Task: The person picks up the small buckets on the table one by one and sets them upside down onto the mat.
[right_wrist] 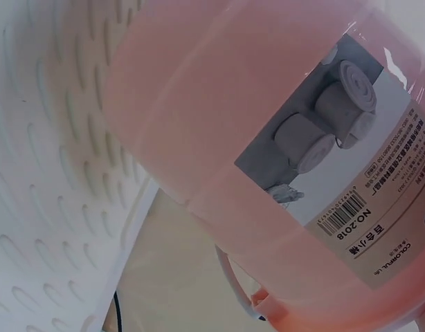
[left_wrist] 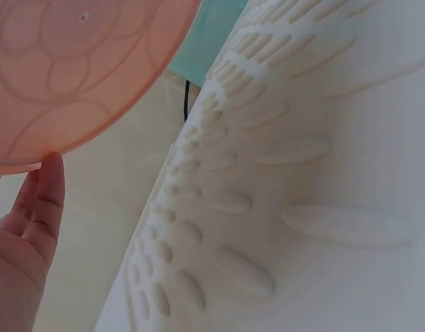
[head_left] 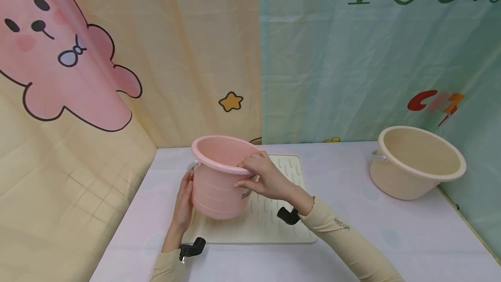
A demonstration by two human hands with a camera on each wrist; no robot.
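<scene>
A pink bucket (head_left: 219, 195) is held tilted above a cream ridged mat (head_left: 278, 225) in the head view. My right hand (head_left: 268, 175) grips its rim at the right, thumb on the outside wall and fingers over the edge. At the left wall, my left hand (head_left: 183, 203) touches the bucket with its fingers pointing up and fairly straight. The left wrist view shows the bucket's round base (left_wrist: 95, 83) off the mat, with fingertips against its edge. A printed label (right_wrist: 337, 166) and part of the handle (right_wrist: 233, 280) show in the right wrist view.
A beige bucket (head_left: 399, 177) with a light handle leans at the table's right side. The table (head_left: 344, 212) has a pale cover. Printed curtains (head_left: 203, 55) hang behind and at both sides.
</scene>
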